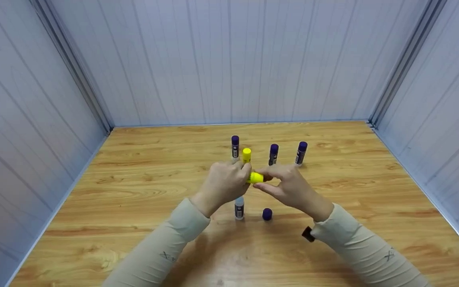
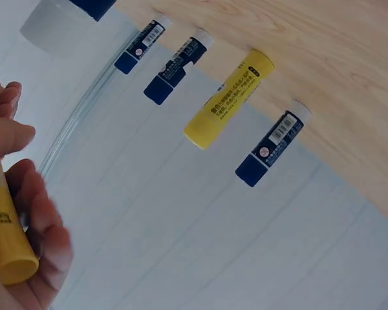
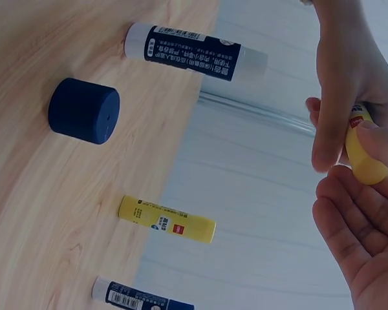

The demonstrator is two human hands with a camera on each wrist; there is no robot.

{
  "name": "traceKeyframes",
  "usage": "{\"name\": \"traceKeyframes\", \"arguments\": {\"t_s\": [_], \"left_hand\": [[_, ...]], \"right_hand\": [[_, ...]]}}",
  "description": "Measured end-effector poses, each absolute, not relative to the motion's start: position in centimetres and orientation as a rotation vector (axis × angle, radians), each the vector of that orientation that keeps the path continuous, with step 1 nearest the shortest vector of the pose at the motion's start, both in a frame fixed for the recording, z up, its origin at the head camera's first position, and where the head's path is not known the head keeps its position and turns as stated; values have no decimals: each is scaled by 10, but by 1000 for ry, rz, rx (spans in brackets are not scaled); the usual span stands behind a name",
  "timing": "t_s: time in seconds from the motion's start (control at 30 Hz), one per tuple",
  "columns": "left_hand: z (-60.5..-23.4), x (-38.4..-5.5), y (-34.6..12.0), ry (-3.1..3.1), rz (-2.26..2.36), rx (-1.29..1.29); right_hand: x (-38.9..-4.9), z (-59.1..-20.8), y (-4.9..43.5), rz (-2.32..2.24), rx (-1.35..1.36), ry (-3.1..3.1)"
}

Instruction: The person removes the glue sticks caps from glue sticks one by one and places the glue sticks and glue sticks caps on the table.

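In the head view, my left hand (image 1: 227, 181) grips a yellow glue stick (image 1: 256, 177) held above the table, tilted. The thumb and fingers of my right hand (image 1: 291, 186) pinch its protruding end. In the right wrist view, the thumb lies on the yellow glue stick (image 3: 365, 155) and the other fingers extend beneath it. Below the hands, a glue stick without its cap (image 1: 239, 209) stands upright, its pale top showing. A loose dark blue cap (image 1: 267, 214) sits to its right on the table.
Beyond the hands stand a second yellow glue stick (image 1: 247, 154) and three blue-capped glue sticks, at left (image 1: 235, 146), middle (image 1: 273, 153) and right (image 1: 301, 152). The wooden table (image 1: 142, 167) is bounded by pale panels (image 1: 229, 59) at back and sides.
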State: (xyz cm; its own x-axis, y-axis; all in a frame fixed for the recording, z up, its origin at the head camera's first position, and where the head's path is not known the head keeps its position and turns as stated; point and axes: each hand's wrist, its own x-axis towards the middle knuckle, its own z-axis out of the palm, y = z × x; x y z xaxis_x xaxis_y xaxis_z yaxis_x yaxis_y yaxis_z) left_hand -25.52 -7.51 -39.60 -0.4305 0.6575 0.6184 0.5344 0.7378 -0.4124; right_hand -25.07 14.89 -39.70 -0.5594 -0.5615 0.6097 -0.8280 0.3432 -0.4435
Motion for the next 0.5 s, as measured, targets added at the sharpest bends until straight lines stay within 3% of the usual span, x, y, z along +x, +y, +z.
{"name": "traceKeyframes", "arguments": {"t_s": [0.5], "left_hand": [[-394, -256, -82, -2211, 207, -840]], "right_hand": [[-254, -397, 156, 993, 1212, -2241]]}}
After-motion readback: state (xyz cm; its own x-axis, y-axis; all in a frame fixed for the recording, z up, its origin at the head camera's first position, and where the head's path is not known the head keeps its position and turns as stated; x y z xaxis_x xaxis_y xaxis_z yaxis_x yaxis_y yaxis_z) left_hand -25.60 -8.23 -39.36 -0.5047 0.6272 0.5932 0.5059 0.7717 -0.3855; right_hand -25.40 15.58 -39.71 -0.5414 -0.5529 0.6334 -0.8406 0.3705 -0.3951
